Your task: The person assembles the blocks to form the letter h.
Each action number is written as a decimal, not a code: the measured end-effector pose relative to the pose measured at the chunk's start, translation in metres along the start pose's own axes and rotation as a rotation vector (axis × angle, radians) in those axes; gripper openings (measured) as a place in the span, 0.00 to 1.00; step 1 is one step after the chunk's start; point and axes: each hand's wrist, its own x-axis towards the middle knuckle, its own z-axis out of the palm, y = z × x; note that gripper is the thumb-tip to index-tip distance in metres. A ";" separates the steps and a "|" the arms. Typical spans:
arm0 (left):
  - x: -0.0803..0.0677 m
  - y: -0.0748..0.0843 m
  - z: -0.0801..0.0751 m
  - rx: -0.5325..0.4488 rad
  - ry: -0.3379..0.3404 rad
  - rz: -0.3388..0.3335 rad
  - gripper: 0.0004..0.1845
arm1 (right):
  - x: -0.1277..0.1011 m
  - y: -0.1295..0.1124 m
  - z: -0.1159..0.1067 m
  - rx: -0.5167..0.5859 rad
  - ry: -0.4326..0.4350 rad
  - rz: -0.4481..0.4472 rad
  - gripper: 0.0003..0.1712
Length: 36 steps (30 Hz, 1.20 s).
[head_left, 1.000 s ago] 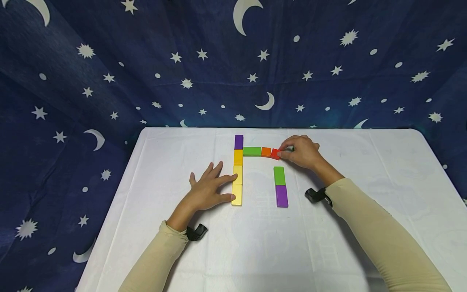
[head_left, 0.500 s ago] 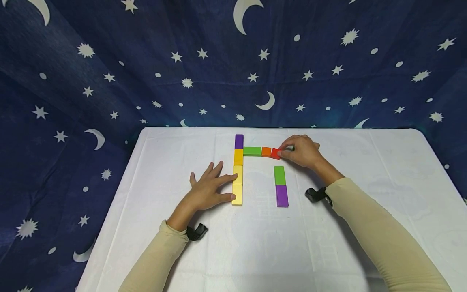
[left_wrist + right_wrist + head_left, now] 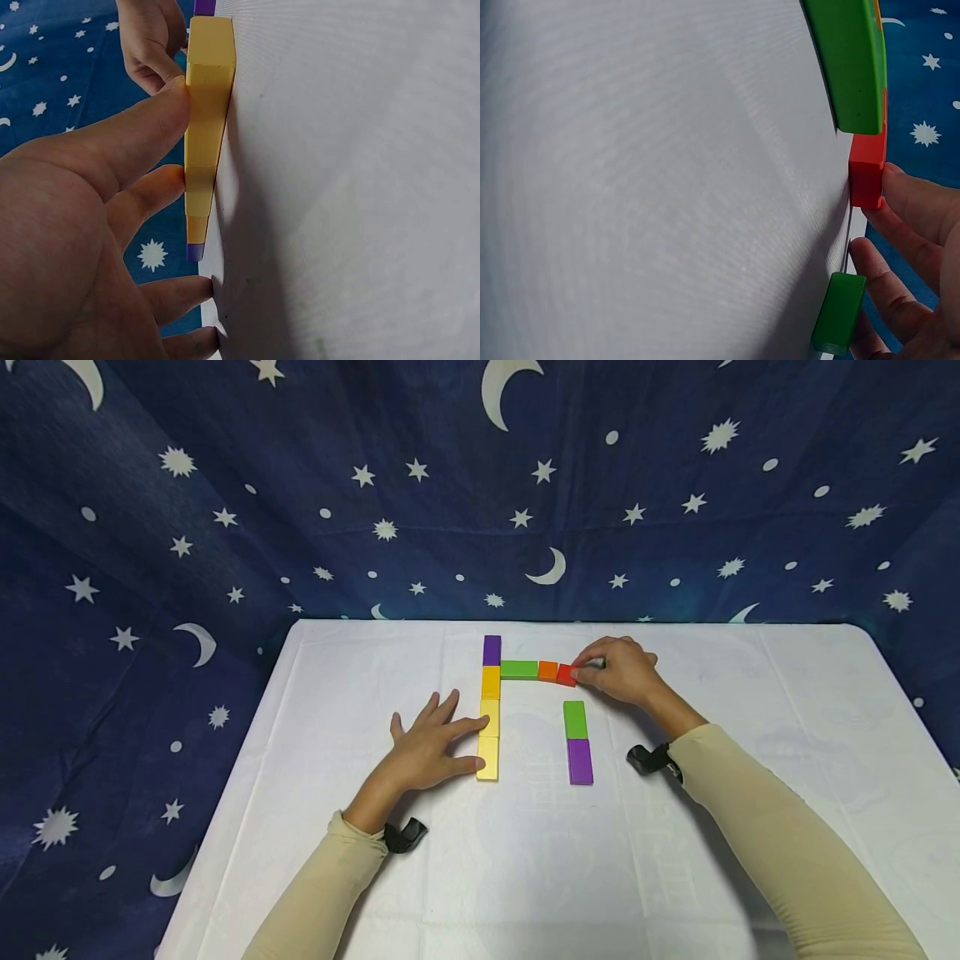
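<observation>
My left hand (image 3: 423,752) is spread beside a column of blocks in the head view. Its thumb and index fingertips rest on two pale yellow blocks (image 3: 488,758). Above these, the column continues with an orange-yellow block (image 3: 491,682) and a purple block (image 3: 492,651). From it a row runs right: a green block (image 3: 519,671), an orange block (image 3: 548,672) and a slightly tilted red block (image 3: 567,675). My right hand (image 3: 618,672) pinches the red block's right end with thumb and index finger. Another green block (image 3: 840,311) lies at its other fingers, mostly hidden in the head view.
Below the red block, a second green block (image 3: 575,720) and a purple block (image 3: 580,762) lie end to end on the white-covered table (image 3: 547,877). A dark blue star-and-moon curtain (image 3: 420,552) hangs behind the table and along its left side.
</observation>
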 end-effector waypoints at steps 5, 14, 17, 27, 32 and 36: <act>0.000 0.000 0.000 0.002 0.002 0.003 0.35 | 0.000 0.000 0.000 0.002 0.004 -0.001 0.12; 0.000 0.000 0.000 0.005 0.005 0.002 0.35 | 0.000 0.000 0.000 0.006 -0.004 0.002 0.13; 0.000 -0.001 0.000 0.005 0.007 0.001 0.35 | 0.000 0.000 -0.001 0.014 -0.007 0.006 0.13; 0.000 -0.001 0.001 0.005 0.012 0.007 0.35 | -0.005 0.011 -0.011 0.076 0.054 -0.017 0.17; 0.000 0.000 0.000 0.002 0.009 0.003 0.35 | -0.009 0.016 -0.023 0.078 0.049 0.056 0.19; -0.001 0.000 0.000 -0.001 0.006 0.003 0.35 | -0.011 0.021 -0.031 0.063 0.024 0.093 0.21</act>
